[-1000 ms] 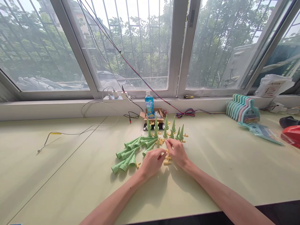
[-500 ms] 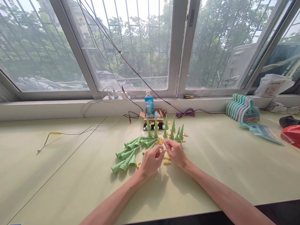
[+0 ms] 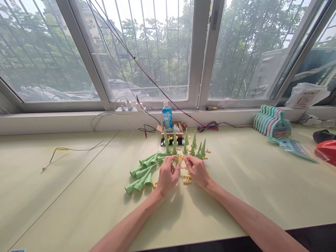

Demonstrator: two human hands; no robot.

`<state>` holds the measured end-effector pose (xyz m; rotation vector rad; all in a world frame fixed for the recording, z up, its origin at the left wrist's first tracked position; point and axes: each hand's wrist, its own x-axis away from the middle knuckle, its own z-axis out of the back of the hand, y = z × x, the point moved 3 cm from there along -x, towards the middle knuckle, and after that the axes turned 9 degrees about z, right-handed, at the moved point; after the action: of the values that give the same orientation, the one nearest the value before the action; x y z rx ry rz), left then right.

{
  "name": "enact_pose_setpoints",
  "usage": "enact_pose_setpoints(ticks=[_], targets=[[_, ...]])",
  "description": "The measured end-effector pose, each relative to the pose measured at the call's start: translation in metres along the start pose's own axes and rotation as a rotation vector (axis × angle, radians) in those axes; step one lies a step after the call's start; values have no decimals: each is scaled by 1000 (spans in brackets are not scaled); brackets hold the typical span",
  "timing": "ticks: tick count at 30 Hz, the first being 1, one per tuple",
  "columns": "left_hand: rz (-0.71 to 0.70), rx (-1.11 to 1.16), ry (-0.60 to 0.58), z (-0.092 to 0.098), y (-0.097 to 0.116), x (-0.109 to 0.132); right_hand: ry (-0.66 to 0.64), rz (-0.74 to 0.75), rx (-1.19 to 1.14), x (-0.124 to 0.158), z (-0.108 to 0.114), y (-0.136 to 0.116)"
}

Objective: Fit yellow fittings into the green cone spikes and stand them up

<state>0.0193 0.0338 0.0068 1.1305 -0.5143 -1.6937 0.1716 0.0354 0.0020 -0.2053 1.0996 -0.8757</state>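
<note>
My left hand (image 3: 168,176) is curled at the near side of a heap of small yellow plastic parts (image 3: 180,158). Its thumb and fingers close toward each other, and what lies between them is too small to make out. On the heap's right side my right hand (image 3: 197,171) pinches thumb against fingers; anything held there is hidden. Hollow green plastic spikes (image 3: 143,171) lie on their sides left of my left hand. Behind the heap several green spikes (image 3: 186,142) stand upright, fitted with yellow valve pieces. More yellow pieces (image 3: 187,181) lie below my right hand.
A phone (image 3: 180,141), a small cardboard box (image 3: 179,134) and a blue bottle (image 3: 167,118) are behind the standing spikes. Coiled cable (image 3: 208,126) lies by the wall. Pastel dustpan-like pieces (image 3: 273,120) and a red object (image 3: 326,149) are at the right.
My left hand has shifted slightly left and away from me, its fingers now over the spikes beside the heap. My right hand has stayed almost in place.
</note>
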Motion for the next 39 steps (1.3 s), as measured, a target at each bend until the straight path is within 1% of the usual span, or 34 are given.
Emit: enact_pose_setpoints(ticks=[5, 7, 15, 25, 32, 39], targets=[[27, -46, -115, -5, -5, 2, 28, 11, 2, 0, 0, 0], [37, -46, -136, -6, -6, 2, 35, 13, -10, 0, 0, 1], [50, -46, -159, -6, -7, 1, 44, 14, -44, 0, 1, 1], [53, -25, -130, -4, -4, 2, 64, 17, -49, -1, 2, 0], [50, 34, -206, -3, 2, 0, 61, 30, -67, -1, 1, -2], [102, 180, -258, -2, 5, -2, 41, 33, -100, -1, 1, -3]])
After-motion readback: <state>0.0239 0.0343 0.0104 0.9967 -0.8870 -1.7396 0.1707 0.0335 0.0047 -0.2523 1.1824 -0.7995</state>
